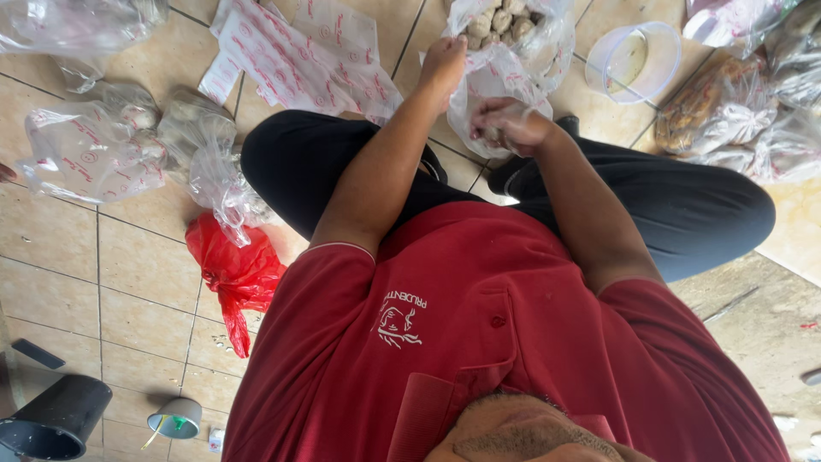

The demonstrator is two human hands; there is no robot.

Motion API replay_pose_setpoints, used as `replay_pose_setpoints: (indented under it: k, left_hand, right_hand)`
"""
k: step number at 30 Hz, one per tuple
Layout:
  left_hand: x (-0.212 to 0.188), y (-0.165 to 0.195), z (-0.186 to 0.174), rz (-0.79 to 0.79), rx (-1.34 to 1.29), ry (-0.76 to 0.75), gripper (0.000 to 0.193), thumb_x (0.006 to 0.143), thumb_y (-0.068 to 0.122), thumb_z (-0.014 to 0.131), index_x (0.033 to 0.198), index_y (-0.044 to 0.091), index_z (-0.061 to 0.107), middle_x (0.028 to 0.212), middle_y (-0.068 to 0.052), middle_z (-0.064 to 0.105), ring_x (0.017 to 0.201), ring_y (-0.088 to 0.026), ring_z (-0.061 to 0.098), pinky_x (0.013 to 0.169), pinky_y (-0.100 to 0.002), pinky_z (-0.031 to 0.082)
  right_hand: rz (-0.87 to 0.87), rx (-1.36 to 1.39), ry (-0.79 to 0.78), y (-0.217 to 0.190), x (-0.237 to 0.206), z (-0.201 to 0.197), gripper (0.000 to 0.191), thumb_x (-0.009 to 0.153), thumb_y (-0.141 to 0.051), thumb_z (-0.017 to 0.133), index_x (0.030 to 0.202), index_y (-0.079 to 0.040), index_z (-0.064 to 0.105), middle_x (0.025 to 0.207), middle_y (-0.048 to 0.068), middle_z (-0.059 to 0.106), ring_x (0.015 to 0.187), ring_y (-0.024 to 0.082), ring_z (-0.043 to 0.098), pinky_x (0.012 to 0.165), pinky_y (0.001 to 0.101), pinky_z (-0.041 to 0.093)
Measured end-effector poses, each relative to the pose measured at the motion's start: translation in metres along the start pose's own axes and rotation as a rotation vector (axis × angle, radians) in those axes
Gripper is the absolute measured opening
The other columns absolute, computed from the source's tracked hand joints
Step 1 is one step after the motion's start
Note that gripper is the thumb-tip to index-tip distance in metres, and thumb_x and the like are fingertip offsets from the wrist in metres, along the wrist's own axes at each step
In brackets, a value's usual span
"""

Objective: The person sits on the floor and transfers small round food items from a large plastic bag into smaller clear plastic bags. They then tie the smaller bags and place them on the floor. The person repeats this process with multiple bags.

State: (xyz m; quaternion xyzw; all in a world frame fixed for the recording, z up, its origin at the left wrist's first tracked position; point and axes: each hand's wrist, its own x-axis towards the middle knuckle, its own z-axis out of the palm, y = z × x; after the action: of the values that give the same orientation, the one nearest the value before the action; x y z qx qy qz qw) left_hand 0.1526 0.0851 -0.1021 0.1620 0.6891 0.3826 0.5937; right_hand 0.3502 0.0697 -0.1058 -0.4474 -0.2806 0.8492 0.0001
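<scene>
A dark red polo shirt (pixel 496 342) fills the near view, above black trousers (pixel 325 162) on crossed legs over the beige tiled floor (pixel 128 265). The left hand (pixel 445 62) pinches the rim of a clear plastic bag of pale round lumps (pixel 505 26), its grip closed on the film. The right hand (pixel 505 124) curls its grip narrow inside a second clear plastic bag (pixel 492 85) just below, holding small pieces. A crumpled red plastic bag (pixel 235 269) lies beside the knee.
</scene>
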Motion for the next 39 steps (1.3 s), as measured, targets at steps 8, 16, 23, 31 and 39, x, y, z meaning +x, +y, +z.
replay_pose_setpoints:
  k: [8,16,23,31,39]
  left_hand:
    - [-0.033,0.009,-0.019,0.215,0.526,-0.203,0.056,0.061,0.028,0.088,0.102,0.005,0.056,0.095,-0.011,0.065,0.088,-0.023,0.067,0.073,-0.035,0.056]
    - [-0.023,-0.008,-0.016,0.262,0.708,-0.038,0.025,0.077,0.014,0.063,0.100,0.005,0.061,0.106,-0.021,0.072,0.105,-0.039,0.067,0.089,-0.044,0.052]
    - [-0.024,-0.007,-0.016,0.273,0.728,-0.022,0.027,0.079,0.019,0.067,0.100,0.005,0.060,0.106,-0.019,0.071,0.104,-0.037,0.067,0.089,-0.044,0.052]
    - [-0.025,-0.005,-0.017,0.243,0.736,-0.047,0.035,0.087,0.033,0.073,0.103,0.005,0.060,0.110,-0.016,0.070,0.103,-0.031,0.069,0.089,-0.043,0.052]
    - [-0.025,-0.002,-0.017,0.238,0.711,-0.022,0.037,0.084,0.031,0.073,0.105,0.002,0.063,0.106,-0.018,0.072,0.100,-0.033,0.071,0.087,-0.042,0.054]
  right_hand:
    - [0.123,-0.231,0.693,0.023,0.019,-0.002,0.026,0.090,-0.017,0.072,0.115,-0.014,0.066,0.086,0.002,0.066,0.070,0.013,0.063,0.059,0.0309,0.053]
    - [0.036,-0.190,0.623,0.023,0.010,-0.005,0.032,0.090,-0.016,0.073,0.120,-0.013,0.062,0.085,0.004,0.063,0.071,0.015,0.060,0.057,0.0333,0.051]
    - [-0.032,-0.203,0.454,0.030,0.016,0.000,0.020,0.096,-0.020,0.072,0.109,-0.011,0.059,0.083,0.002,0.059,0.071,0.011,0.057,0.061,0.0283,0.052]
    - [-0.024,-0.182,0.458,0.030,0.019,-0.002,0.019,0.097,-0.021,0.072,0.107,-0.010,0.061,0.082,0.001,0.059,0.069,0.011,0.057,0.060,0.0263,0.052]
    - [0.040,-0.281,0.509,0.031,0.028,-0.002,0.016,0.096,-0.021,0.070,0.106,-0.011,0.063,0.082,0.001,0.062,0.071,0.011,0.060,0.060,0.0264,0.053]
